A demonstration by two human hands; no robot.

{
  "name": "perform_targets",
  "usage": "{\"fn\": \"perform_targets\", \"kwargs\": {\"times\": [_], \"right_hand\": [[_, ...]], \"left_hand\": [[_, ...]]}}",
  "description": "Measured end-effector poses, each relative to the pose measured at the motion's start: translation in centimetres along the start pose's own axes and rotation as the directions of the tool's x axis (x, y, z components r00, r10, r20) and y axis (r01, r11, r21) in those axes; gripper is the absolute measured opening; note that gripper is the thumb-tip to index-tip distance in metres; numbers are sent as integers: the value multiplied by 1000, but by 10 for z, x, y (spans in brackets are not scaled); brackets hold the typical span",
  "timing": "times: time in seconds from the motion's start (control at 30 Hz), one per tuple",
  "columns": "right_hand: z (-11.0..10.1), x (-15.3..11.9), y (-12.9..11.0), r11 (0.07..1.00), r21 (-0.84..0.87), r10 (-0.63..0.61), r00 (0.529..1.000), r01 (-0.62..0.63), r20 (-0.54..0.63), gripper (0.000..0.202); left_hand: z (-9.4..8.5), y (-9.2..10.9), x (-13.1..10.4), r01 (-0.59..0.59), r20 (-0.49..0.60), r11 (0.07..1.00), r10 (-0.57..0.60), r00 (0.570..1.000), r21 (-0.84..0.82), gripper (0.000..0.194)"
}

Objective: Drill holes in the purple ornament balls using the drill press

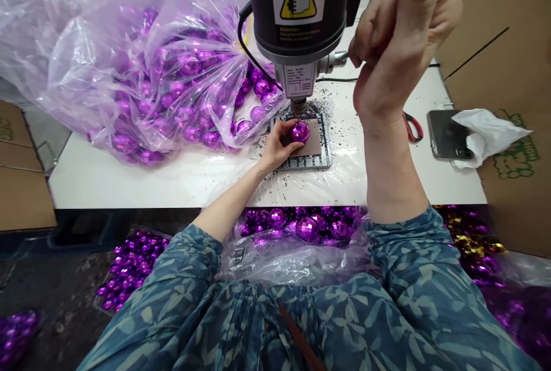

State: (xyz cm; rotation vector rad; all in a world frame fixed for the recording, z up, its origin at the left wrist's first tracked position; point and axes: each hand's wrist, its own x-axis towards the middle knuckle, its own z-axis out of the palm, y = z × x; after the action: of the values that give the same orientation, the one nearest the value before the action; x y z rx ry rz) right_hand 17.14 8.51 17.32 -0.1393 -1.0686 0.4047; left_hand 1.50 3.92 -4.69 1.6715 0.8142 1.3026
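My left hand (pixel 279 144) pinches a shiny purple faceted ball ornament (pixel 301 131) between thumb and fingers. The ball rests on a brown board (pixel 315 141) lying over the slotted metal base plate (pixel 327 155) of a bench drill press (pixel 297 20). Just above the ball sits the machine's dark chuck (pixel 298 105); whether a bit touches the ball is too small to tell. Raised at the machine's right side, my right hand (pixel 396 43) is closed around its feed lever (pixel 340 59), whose outer part the fingers hide.
A clear plastic bag (pixel 172 84) of purple balls spreads over the table's left. More purple balls (pixel 307 227) lie in a bag at my lap. On the right are red-handled scissors (pixel 414 128), a phone (pixel 445 132), crumpled tissue (pixel 477 135) and a cardboard box (pixel 508 72). Dark shavings dot the white table (pixel 129 187).
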Motion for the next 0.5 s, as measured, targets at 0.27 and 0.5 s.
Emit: {"fn": "perform_targets", "kwargs": {"times": [0.27,0.5], "right_hand": [[-1,-8,-5,998,-44,-55,998,55,-17,43],[-13,-31,-28,990,-142,-21,999,26,41,38]], "left_hand": [[1,-2,0,5,-9,1000,-5,1000,-6,63],[2,-2,0,9,-20,1000,-10,1000,-21,60]]}}
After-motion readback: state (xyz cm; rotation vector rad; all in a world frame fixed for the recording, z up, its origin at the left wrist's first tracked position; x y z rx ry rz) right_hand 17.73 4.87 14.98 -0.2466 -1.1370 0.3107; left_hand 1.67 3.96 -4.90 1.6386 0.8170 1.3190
